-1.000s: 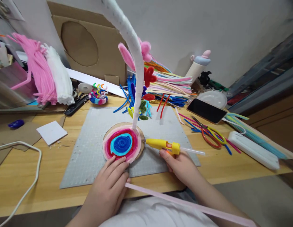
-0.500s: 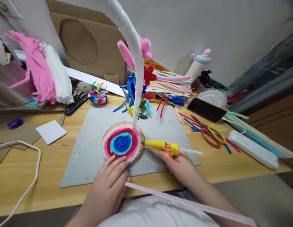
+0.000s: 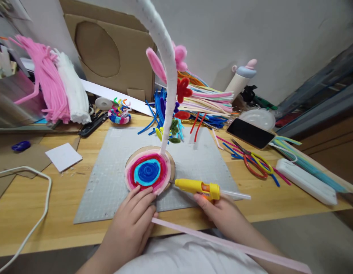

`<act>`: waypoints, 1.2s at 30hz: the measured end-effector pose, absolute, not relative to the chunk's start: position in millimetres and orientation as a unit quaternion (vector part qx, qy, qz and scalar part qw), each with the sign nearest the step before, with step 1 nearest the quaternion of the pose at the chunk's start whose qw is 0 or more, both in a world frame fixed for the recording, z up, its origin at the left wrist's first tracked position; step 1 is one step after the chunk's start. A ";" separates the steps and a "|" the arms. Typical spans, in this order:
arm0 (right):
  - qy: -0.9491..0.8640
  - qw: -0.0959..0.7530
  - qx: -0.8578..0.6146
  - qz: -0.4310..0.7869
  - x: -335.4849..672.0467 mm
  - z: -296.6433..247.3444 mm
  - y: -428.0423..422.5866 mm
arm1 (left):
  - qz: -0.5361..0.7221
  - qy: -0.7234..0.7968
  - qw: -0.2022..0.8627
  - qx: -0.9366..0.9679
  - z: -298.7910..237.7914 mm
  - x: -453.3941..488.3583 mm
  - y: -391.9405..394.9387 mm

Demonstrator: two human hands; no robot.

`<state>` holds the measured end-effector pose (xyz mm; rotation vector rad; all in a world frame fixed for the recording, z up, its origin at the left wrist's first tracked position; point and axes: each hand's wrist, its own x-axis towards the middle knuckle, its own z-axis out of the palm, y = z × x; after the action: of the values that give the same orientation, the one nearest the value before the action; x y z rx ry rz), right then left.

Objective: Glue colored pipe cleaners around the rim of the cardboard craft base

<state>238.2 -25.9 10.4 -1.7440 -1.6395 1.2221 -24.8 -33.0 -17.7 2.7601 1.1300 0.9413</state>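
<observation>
The left hand [image 3: 131, 224] lays its fingers close together on the coiled disc's [image 3: 148, 173] near rim, while the right hand [image 3: 222, 213] wraps the glue gun [image 3: 197, 186], its nozzle best held at the rim, clear of the left fingertips.

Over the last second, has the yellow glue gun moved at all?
Yes. The yellow glue gun in the right hand has slipped a little toward the person, its nozzle now lower along the spiral disc's right edge.
</observation>
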 end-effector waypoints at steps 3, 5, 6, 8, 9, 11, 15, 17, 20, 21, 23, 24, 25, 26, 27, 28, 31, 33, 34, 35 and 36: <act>-0.621 0.197 -0.621 0.435 237.6 16.1 -25.9 | 0.302 0.364 0.007 0.881 -17.4 -24.2 -32.8; -0.662 0.183 -0.608 0.398 237.2 20.7 -24.0 | 0.305 0.365 0.004 0.880 -17.1 -23.9 -32.7; -0.689 0.176 -0.598 0.371 236.5 23.7 -22.6 | 0.307 0.365 0.003 0.879 -16.9 -23.8 -32.6; -0.737 0.142 -0.582 0.314 233.4 31.7 -19.5 | 0.307 0.366 0.001 0.879 -16.5 -23.7 -32.6; -0.756 0.117 -0.577 0.285 230.9 37.0 -18.1 | 0.306 0.367 0.000 0.878 -16.3 -23.8 -32.5; -0.788 0.054 -0.571 0.226 224.3 49.6 -16.5 | 0.302 0.369 -0.001 0.879 -16.1 -23.9 -32.3; -0.828 -0.049 -0.541 0.138 218.5 73.7 -14.1 | 0.305 0.371 0.000 0.877 -16.0 -24.5 -32.2; -0.821 0.000 -0.553 0.144 227.8 78.6 -8.1 | 0.309 0.372 0.002 0.876 -16.1 -25.0 -32.4; -0.739 0.171 -0.615 0.214 256.7 70.6 11.5 | 0.302 0.367 0.008 0.880 -15.8 -25.7 -32.5; -0.687 0.209 -0.651 0.246 267.5 63.7 20.0 | 0.298 0.365 0.011 0.882 -15.4 -25.9 -32.4; -0.591 0.262 -0.691 0.324 286.7 45.4 36.9 | 0.294 0.368 0.017 0.882 -14.2 -25.8 -31.9; -0.558 0.304 -0.683 0.360 294.5 35.2 44.4 | 0.294 0.371 0.020 0.881 -13.4 -25.6 -31.6; -0.551 0.316 -0.681 0.365 300.9 25.5 50.7 | 0.294 0.374 0.022 0.879 -12.3 -25.3 -31.2; -0.546 0.328 -0.680 0.363 306.2 17.1 55.7 | 0.294 0.377 0.024 0.878 -11.0 -24.8 -30.9; -0.548 0.337 -0.681 0.351 310.3 10.7 59.0 | 0.295 0.376 0.025 0.878 -9.5 -24.3 -30.6; -0.551 0.342 -0.686 0.330 313.3 6.7 60.5 | 0.295 0.375 0.027 0.879 -7.7 -23.7 -30.4; -0.545 0.377 -0.711 0.235 311.9 9.9 51.7 | 0.307 0.376 0.019 0.874 0.0 -20.3 -29.9; -0.566 0.397 -0.699 0.185 298.0 21.3 34.4 | 0.316 0.383 0.008 0.868 7.0 -16.2 -28.9; -0.612 0.397 -0.660 0.181 286.7 27.6 23.5 | 0.314 0.389 0.006 0.866 10.7 -13.3 -28.0; -0.673 0.378 -0.590 0.238 273.1 33.4 12.1 | 0.306 0.392 0.007 0.867 14.5 -9.9 -26.7; -0.714 0.350 -0.510 0.329 258.3 37.7 1.2 | 0.294 0.395 0.010 0.870 18.0 -6.2 -25.1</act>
<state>258.3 1.2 37.7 -1.3200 -1.8495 0.8529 -6.2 -25.1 18.0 2.7160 1.2328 0.9182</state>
